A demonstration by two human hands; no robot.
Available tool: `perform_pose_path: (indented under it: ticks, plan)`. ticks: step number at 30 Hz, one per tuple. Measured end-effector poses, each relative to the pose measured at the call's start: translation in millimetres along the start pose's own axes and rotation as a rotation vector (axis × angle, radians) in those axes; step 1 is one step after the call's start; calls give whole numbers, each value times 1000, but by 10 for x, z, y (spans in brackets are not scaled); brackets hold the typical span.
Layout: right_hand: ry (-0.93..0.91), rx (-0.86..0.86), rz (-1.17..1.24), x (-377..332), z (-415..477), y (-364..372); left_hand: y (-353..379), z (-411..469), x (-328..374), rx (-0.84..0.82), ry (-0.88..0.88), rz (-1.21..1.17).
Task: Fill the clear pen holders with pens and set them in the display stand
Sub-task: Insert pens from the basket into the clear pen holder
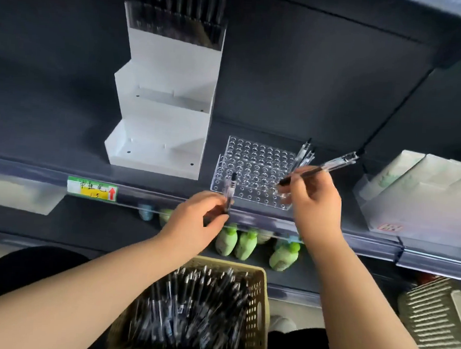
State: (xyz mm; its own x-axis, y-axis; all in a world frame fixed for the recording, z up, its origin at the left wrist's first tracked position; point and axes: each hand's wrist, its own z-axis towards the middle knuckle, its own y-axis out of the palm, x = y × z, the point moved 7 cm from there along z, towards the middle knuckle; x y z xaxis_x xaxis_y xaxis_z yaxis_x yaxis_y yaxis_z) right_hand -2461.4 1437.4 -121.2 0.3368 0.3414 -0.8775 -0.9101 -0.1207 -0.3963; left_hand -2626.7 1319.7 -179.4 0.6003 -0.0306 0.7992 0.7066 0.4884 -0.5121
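A clear pen holder (253, 173) with many round holes lies on the dark shelf, right of the white stepped display stand (163, 112). The stand's top tier holds a clear holder filled with pens (178, 25); its two lower tiers are bare. My left hand (197, 223) grips one clear black-capped pen (229, 191) upright at the holder's near left edge. My right hand (313, 202) holds a pen (320, 169) slanted over the holder's right side. A few pens (305, 154) stand in the holder's far right holes.
A tan perforated basket (203, 314) full of pens sits below, near my body. Green bottles (244, 244) stand on the lower shelf. A yellow price label (92, 189) is on the shelf rail. White packages (421, 189) fill the shelf's right end, and a ribbed grey bin (435, 318) is at lower right.
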Motion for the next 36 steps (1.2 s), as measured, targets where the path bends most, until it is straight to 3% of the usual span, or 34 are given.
perform_pose_path:
  ticks: [4, 10, 22, 36]
  plan:
    - [-21, 38, -361, 131, 422, -241, 132, 392, 304, 11, 8, -119]
    - [-75, -5, -555, 321, 616, -176, 355, 857, 494, 62, -34, -229]
    - [29, -245, -683, 612, 694, 98, 686, 1002, 427, 43, -68, -209]
    - [52, -249, -629, 619, 683, 93, 752, 1014, 509, 45, -84, -237]
